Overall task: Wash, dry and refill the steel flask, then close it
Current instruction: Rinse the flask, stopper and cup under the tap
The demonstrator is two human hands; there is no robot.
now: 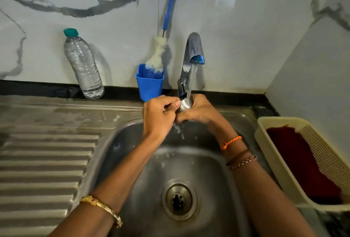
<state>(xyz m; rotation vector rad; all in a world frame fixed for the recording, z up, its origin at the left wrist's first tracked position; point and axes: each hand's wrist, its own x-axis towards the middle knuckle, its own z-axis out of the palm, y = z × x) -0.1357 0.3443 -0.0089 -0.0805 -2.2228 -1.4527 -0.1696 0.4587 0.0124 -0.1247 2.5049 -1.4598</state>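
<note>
Right hand [200,109] gripped steel flask [185,104] under running tap [193,53]. Left hand [159,113] w/ fingers curled, pinched sth small & dark at flask's rim, over sink [132,161].

- The steel sink unit [56,115] carries everything: a ribbed drainboard [43,163] on the left, wet in patches, and a basin [189,164] with a round drain [179,199] on the right.
- A clear plastic water bottle [83,66] with a green cap stands at the back, against the marble wall.
- A blue cup [149,85] holding a bottle brush [157,55] stands just left of the tap [191,60].
- A cream basket [274,163] with a dark red cloth [301,163] in it sits at the basin's right.
</note>
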